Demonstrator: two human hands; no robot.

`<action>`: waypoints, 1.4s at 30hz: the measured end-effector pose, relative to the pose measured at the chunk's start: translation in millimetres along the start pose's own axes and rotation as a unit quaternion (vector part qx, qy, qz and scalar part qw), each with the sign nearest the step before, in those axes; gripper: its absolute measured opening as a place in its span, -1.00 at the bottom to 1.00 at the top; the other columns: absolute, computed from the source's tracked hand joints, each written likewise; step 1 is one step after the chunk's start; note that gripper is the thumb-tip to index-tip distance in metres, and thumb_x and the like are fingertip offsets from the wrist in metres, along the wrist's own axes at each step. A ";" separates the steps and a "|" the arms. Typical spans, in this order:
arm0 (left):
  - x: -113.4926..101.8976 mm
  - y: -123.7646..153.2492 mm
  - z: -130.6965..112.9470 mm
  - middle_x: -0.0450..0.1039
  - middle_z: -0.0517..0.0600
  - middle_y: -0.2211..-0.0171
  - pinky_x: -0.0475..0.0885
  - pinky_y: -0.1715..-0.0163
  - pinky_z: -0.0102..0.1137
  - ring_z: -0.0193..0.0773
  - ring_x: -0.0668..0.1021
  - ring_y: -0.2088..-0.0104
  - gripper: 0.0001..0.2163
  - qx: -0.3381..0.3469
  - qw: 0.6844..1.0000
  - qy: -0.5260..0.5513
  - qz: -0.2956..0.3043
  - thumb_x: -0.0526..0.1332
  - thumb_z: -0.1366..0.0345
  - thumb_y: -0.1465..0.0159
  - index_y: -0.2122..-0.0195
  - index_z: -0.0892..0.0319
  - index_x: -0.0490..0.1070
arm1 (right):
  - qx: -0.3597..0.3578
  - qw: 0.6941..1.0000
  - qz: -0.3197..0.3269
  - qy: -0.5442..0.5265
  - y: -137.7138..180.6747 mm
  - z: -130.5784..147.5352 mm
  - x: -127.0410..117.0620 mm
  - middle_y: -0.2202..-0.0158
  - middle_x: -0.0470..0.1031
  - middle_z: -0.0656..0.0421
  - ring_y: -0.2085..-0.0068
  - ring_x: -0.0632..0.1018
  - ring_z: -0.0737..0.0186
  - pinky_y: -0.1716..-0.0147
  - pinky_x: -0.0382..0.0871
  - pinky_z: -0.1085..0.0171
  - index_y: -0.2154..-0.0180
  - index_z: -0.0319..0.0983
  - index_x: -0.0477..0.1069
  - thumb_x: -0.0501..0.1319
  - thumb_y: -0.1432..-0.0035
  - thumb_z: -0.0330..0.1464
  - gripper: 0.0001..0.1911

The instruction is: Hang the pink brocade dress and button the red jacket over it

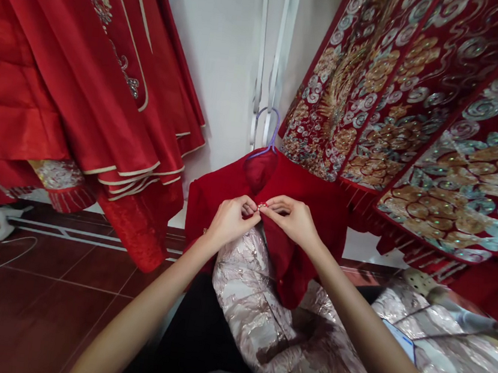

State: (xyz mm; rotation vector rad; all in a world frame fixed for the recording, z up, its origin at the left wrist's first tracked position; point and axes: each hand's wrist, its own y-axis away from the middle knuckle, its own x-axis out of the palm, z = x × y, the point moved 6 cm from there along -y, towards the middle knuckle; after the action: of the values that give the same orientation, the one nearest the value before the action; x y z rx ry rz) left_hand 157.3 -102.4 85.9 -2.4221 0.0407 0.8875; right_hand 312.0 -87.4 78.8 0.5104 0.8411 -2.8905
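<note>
A red jacket (307,187) hangs in front of me on a purple hanger (275,132). At its front opening, below the neckline, my left hand (233,221) pinches the cloth edge beside a small shiny button (262,205). My right hand (294,219) meets it from the other side, thumb and fingertips closed on the jacket's edge at the same button. The fingertips hide part of the fastening. Under the hands, a pale pink and silver brocade fabric (249,289) shows through the open lower front and spreads over my lap.
Red garments with cream piping (147,131) hang on the left. Heavily embroidered red panels with tassels (421,111) hang on the right. A phone (399,339) lies on brocade at the right. White rack bars (83,237) and a cable (17,261) are on the tiled floor (43,312).
</note>
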 end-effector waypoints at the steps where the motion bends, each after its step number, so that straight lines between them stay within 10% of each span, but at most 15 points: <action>1: 0.5 0.4 -2.1 0.54 -0.05 0.42 0.46 0.35 -0.44 -0.30 0.57 0.38 -0.92 0.008 1.000 -0.011 0.001 0.23 0.32 -0.12 0.35 0.15 0.44 | 0.006 1.000 0.001 -0.009 -0.8 -2.0 -0.2 0.34 0.60 0.10 0.30 0.62 0.15 0.22 0.52 0.17 0.34 -0.23 0.50 0.34 0.02 -0.15 -0.72; 19: 8.0 -2.9 -11.0 0.55 -0.06 0.40 0.45 0.33 -0.43 -0.29 0.57 0.40 -0.92 0.063 0.996 -0.061 0.020 0.18 0.38 -0.15 0.35 0.14 0.44 | 0.055 0.995 -0.004 -0.082 -2.3 -19.7 6.1 0.38 0.53 0.13 0.32 0.56 0.22 0.24 0.47 0.22 0.34 -0.25 0.41 0.36 0.11 -0.27 -0.73; 29: -3.4 28.3 16.4 0.52 -0.07 0.34 0.42 0.39 -0.40 -0.30 0.54 0.43 -0.82 -0.057 0.997 -0.041 -0.043 0.18 0.12 -0.23 0.23 0.09 0.36 | 0.107 0.984 0.032 -0.137 56.2 -31.4 19.3 0.22 0.40 0.18 0.23 0.52 0.26 0.18 0.46 0.22 0.09 -0.14 0.12 0.36 0.09 -0.29 -0.43; 36: -22.5 91.8 57.2 0.43 0.00 0.16 0.43 0.27 -0.36 -0.20 0.52 0.18 -0.69 -0.019 0.997 -0.064 0.040 0.22 0.12 -0.18 0.06 0.06 0.35 | 0.174 0.979 0.023 -0.108 101.5 -33.6 -35.9 0.32 0.41 0.19 0.38 0.47 0.29 0.49 0.41 0.36 0.24 -0.13 0.23 0.30 -0.02 -0.16 -0.66; 42: -48.3 111.6 60.9 0.42 -0.10 0.44 0.40 0.37 -0.47 -0.34 0.50 0.43 -0.85 -0.093 0.992 0.043 -0.076 0.17 0.25 -0.22 0.19 0.10 0.37 | 0.189 0.969 0.077 -0.143 109.0 -0.6 -53.1 0.25 0.44 0.15 0.30 0.50 0.25 0.35 0.46 0.28 0.03 -0.09 0.29 0.27 -0.09 -0.21 -0.60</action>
State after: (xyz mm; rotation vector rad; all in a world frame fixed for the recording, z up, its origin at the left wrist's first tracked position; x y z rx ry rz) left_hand 60.4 -173.3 22.2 -2.5938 -0.2004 0.7473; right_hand 381.2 -179.6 41.2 0.1639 0.2002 -2.8832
